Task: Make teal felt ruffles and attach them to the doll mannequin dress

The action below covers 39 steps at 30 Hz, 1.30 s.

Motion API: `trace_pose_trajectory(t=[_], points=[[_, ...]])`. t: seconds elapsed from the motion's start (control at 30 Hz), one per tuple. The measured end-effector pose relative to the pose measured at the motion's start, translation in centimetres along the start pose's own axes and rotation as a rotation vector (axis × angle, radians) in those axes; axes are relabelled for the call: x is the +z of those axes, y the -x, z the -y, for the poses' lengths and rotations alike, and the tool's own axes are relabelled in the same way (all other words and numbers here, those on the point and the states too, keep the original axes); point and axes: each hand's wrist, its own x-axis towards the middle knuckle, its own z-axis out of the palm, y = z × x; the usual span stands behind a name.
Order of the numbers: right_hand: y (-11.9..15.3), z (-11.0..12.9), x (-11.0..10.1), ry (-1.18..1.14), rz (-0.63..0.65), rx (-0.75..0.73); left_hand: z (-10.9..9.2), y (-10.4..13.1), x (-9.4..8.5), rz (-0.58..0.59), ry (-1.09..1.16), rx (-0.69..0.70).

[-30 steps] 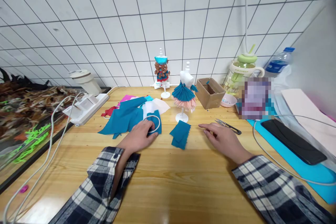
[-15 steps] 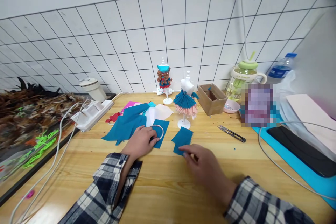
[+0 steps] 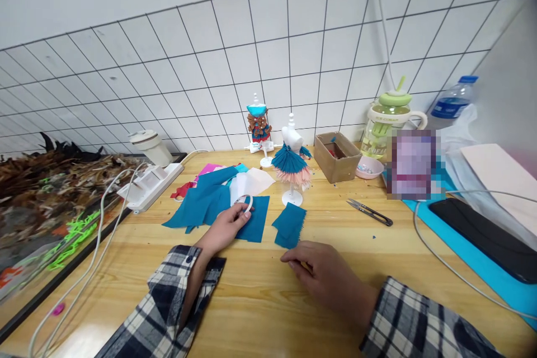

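Note:
My left hand [image 3: 229,224] pinches a white ring [image 3: 250,203], tilted up over a pile of teal cloth [image 3: 197,201]. A white piece of cloth [image 3: 255,182] lies behind the ring. Just below two small overlapping teal pieces [image 3: 289,226] with a jagged right edge, my right hand [image 3: 314,265] rests with bent fingers, nothing visible in it. Behind these pieces stands a small white dress form [image 3: 292,140] in a teal and peach ruffled skirt. A second form [image 3: 259,123] in brown, red and turquoise stands further back.
Black thread snips [image 3: 371,212] lie at the right. Behind are a cardboard box [image 3: 338,165], a pink bowl [image 3: 369,169] and a green-lidded jug [image 3: 388,123]. A power strip [image 3: 153,187] with cables and a heap of feathers [image 3: 50,190] are at the left.
My left hand has lifted the ring from lying on the cloth to a tilted position. My right hand has drawn back slightly from the small teal pieces. The view has shifted a little.

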Motion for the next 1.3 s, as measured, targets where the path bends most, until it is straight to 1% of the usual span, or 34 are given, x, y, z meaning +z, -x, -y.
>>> trace_pose_trajectory(t=[0.07,0.13,0.17,0.2,0.3,0.33,0.4,0.47,0.53,0.63,0.7,0.8,0.93,1.07,1.17,1.23,1.3], points=[[0.0,0.2,-0.1,0.002,-0.016,0.001,-0.3,0.0,-0.2,-0.031,0.0,0.04],[0.0,0.4,-0.3,0.006,-0.055,0.017,-0.8,0.3,-0.5,-0.087,-0.024,0.091],[-0.1,0.5,-0.4,0.007,-0.082,0.033,-1.1,0.5,-0.5,-0.097,-0.032,0.124],[-0.1,0.6,-0.6,0.004,-0.109,0.055,-1.5,0.9,-0.4,-0.079,-0.032,0.168],[-0.2,0.7,-0.8,-0.013,-0.2,0.118,-2.9,2.5,0.7,0.135,0.051,0.322],[-0.1,0.7,-0.9,-0.009,-0.227,0.122,-3.4,3.0,1.4,0.189,0.082,0.352],[-0.1,0.8,-0.9,0.009,-0.278,0.093,-4.5,4.1,2.8,0.282,0.104,0.366],[0.0,0.8,-0.8,0.016,-0.327,0.031,-5.5,4.9,4.1,0.334,0.077,0.391],[0.0,0.8,-0.9,0.023,-0.365,-0.032,-6.3,5.4,4.8,0.354,0.015,0.429],[-0.2,0.7,-0.9,0.071,-0.36,-0.093,-6.5,5.5,5.0,0.344,-0.085,0.46],[-0.3,0.7,-1.0,0.086,-0.341,-0.095,-6.4,5.4,4.9,0.343,-0.147,0.479],[-0.4,0.8,-1.1,0.068,-0.316,-0.041,-6.0,5.4,4.9,0.345,-0.212,0.52],[-0.5,0.8,-1.2,0.046,-0.246,0.044,-5.8,5.4,5.1,0.349,-0.309,0.545],[-0.6,0.4,-1.2,0.075,-0.202,0.062,-6.0,5.3,5.0,0.36,-0.306,0.523],[-0.4,0.3,-1.1,0.106,-0.244,0.058,-6.2,5.3,4.9,0.357,-0.254,0.48],[-0.3,0.3,-0.9,0.091,-0.292,0.055,-6.3,5.4,4.8,0.36,-0.247,0.471],[-0.3,0.3,-0.9,0.077,-0.312,0.027,-6.5,5.4,4.7,0.365,-0.24,0.473]])
